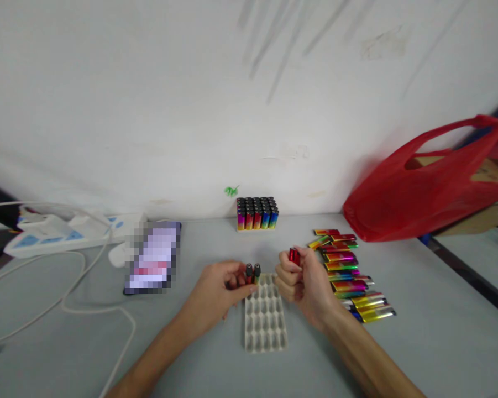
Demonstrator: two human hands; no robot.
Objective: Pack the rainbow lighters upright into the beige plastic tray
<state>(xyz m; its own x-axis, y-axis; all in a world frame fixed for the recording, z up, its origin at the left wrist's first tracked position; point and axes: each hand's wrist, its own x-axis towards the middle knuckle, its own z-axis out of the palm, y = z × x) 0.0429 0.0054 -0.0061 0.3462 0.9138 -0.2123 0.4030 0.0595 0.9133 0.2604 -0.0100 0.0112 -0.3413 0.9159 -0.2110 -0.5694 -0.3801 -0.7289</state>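
Two lighters with black tops stand upright side by side at the far left corner of a pale cell tray. My left hand is closed around them, thumb in front and fingers behind. Whether their lower ends sit in the tray's cells is hidden by the thumb. Right of the tray, my right hand is closed in a fist on a shiny red lighter; only its red end shows above the fingers. The tray's nearer cells hold nothing.
Many gradient-coloured lighters lie in a loose column at right. A block of upright lighters stands against the wall. A red plastic bag sits far right. At left are a phone, a power strip and white cables.
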